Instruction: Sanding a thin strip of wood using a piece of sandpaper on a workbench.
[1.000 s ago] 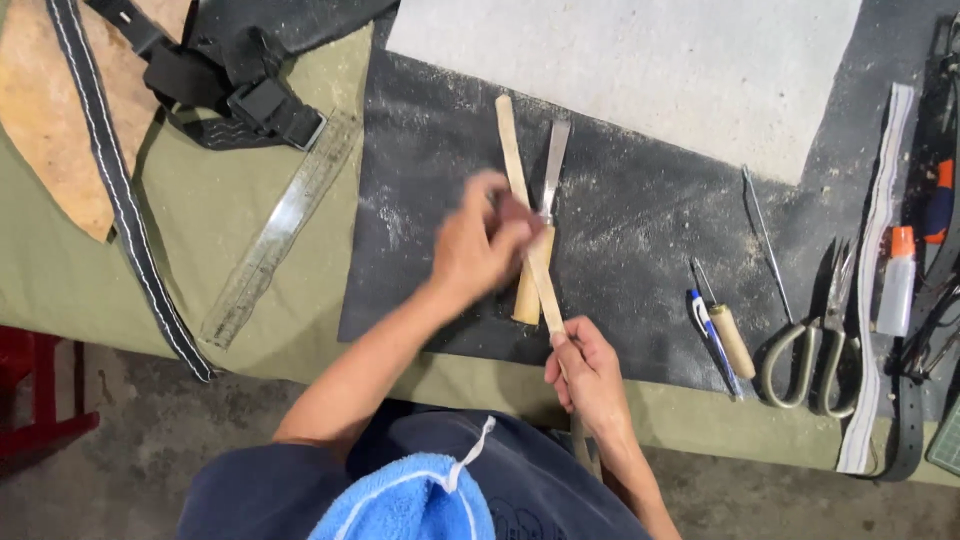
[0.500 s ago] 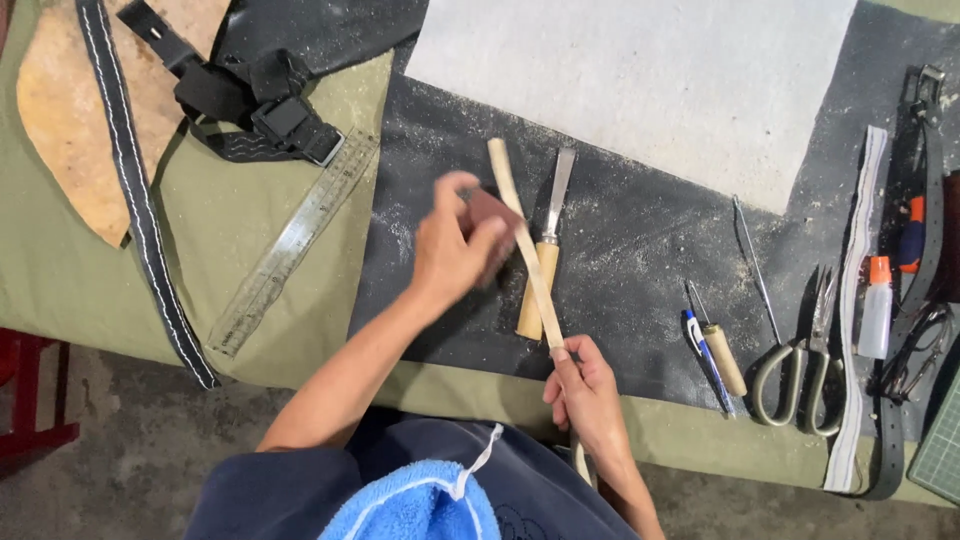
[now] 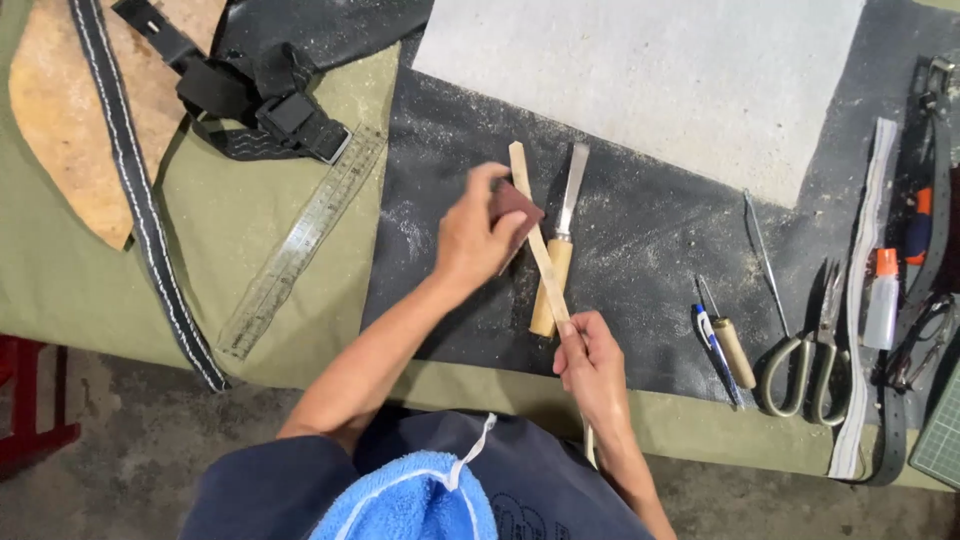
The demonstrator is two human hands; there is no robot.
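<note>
- We are pressing a small reddish-brown sanding piece against a pale narrow strip with our left hand, fingers curled closed around the piece.
- Our right hand is pinching the strip's near end, fingers closed on it, just below the left hand.
- The strip is lying slantwise on a dusty black mat on the counter.
- A wooden-handled chisel is lying just right of the left hand, under the strip.
- Scissors are resting well right of the right hand; a metal ruler is sitting left of the left hand.
</note>
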